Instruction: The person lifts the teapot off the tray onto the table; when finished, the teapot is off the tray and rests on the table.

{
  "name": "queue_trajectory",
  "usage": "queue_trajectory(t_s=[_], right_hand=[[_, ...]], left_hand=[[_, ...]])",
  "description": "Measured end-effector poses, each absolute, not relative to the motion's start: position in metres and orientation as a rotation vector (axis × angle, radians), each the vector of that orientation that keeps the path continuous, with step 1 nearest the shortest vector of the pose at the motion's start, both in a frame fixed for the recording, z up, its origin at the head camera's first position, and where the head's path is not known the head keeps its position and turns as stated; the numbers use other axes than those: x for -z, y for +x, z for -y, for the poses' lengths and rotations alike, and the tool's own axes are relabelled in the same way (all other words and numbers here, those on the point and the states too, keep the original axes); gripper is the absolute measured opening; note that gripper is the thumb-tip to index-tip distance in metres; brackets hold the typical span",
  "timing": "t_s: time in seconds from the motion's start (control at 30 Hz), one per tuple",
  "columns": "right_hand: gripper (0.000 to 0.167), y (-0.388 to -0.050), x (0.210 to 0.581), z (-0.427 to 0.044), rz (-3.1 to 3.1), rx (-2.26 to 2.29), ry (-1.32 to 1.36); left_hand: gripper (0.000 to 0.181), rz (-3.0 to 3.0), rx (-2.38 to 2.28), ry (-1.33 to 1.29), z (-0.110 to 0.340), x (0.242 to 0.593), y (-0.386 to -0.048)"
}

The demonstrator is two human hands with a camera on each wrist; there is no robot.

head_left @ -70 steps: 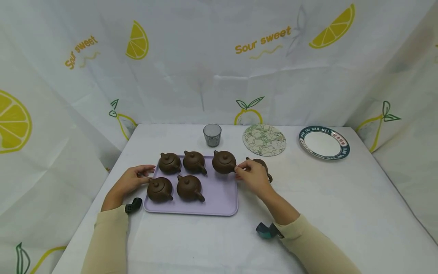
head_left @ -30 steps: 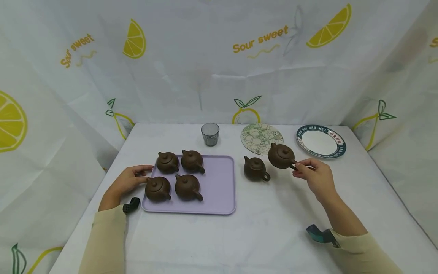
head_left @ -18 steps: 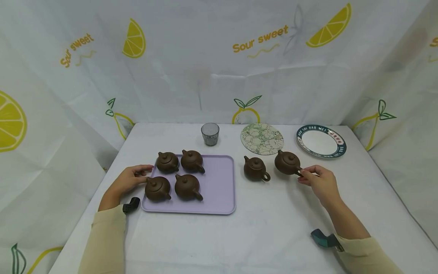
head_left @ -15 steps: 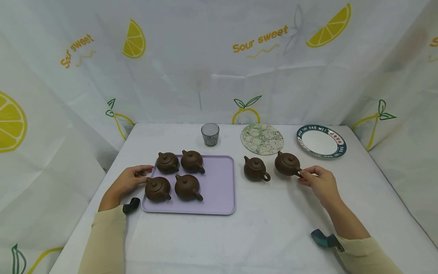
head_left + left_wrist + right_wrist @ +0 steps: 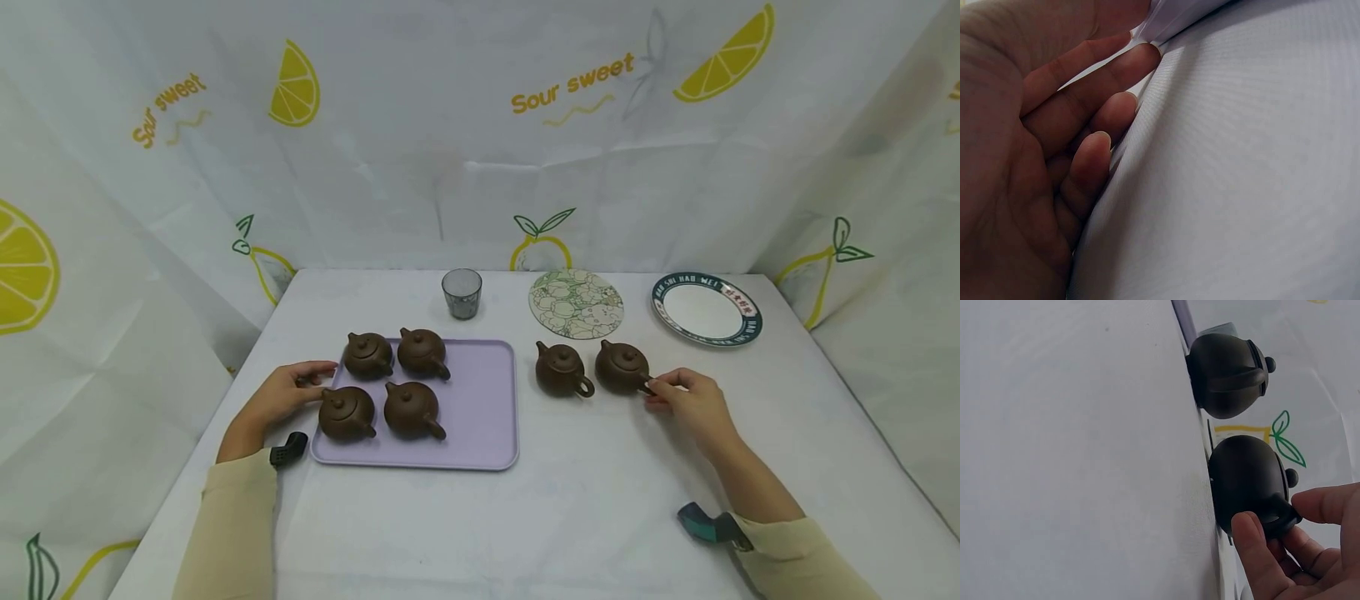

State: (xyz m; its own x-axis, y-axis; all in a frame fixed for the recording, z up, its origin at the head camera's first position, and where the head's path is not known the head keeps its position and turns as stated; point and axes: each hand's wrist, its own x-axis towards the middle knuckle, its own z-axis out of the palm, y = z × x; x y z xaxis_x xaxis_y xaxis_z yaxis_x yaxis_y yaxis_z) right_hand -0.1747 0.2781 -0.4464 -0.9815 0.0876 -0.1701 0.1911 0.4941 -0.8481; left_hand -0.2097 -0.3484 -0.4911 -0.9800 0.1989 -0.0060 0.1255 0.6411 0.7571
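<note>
The brown teapot on the right half of the desk looks like fired clay: stiff, probably light, chippable, and matt enough not to slip much. It seems set down, or nearly so. The right hand pinches its handle between thumb and fingers, the sensible place, though I'd mind the lid knob; a lid could slide if tipped. The left hand lies at the lilac tray, fingers loosely bent, gripping nothing I can see. The neighbouring teapot crowds closest, just beside; the patterned mat and rimmed plate lie behind, the glass and four tray teapots farther left.
</note>
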Motion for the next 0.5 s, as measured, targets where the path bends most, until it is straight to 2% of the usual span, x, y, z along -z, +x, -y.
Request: queue_trajectory(t_s=[0.23, 0.5], right_hand=[[0.035, -0.174, 0.446, -0.277, -2.616, 1.472, 0.219], [0.044, -0.174, 0.435, -0.28, -2.698, 1.343, 0.211]], left_hand=[[0.047, -2.765, -1.262, 0.26, 0.347, 0.49, -0.209], [0.047, -2.765, -1.274, 0.282, 0.347, 0.489, -0.208]])
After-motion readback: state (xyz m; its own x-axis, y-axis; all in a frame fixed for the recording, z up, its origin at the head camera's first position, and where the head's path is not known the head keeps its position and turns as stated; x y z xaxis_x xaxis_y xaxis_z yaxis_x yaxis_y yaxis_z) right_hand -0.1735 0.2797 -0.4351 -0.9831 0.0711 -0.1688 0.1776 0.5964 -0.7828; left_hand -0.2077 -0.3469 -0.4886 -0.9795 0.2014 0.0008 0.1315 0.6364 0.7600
